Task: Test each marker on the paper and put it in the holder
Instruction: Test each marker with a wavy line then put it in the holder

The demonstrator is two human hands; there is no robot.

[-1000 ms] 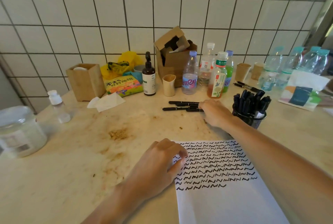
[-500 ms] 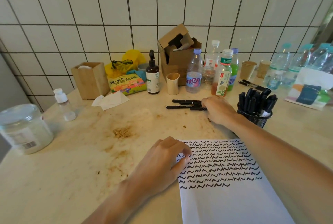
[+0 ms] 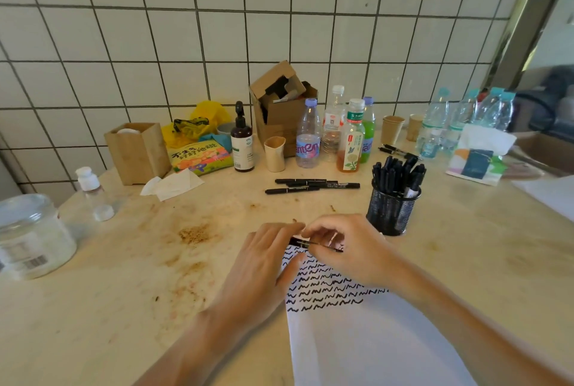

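A white paper [image 3: 366, 345] lies on the table in front of me, its upper part covered in rows of black squiggles. Above its top edge both hands hold one black marker [image 3: 306, 243] between them. My left hand [image 3: 264, 264] grips the marker's left end and my right hand [image 3: 351, 249] pinches its right part. Three loose black markers [image 3: 310, 185] lie side by side farther back. To the right stands a black mesh holder [image 3: 389, 213] filled with several markers.
Bottles [image 3: 351, 137], a brown pump bottle [image 3: 242, 140], a cardboard box [image 3: 279, 109] and paper cups [image 3: 393, 129] line the tiled wall. A wooden box [image 3: 136, 151] and a tissue [image 3: 172, 183] sit at the left, a glass jar [image 3: 31, 236] at the far left. Brown stains mark the tabletop.
My right hand has come back from the loose markers with one marker in it. My left hand has left the paper's corner and taken the marker's other end.
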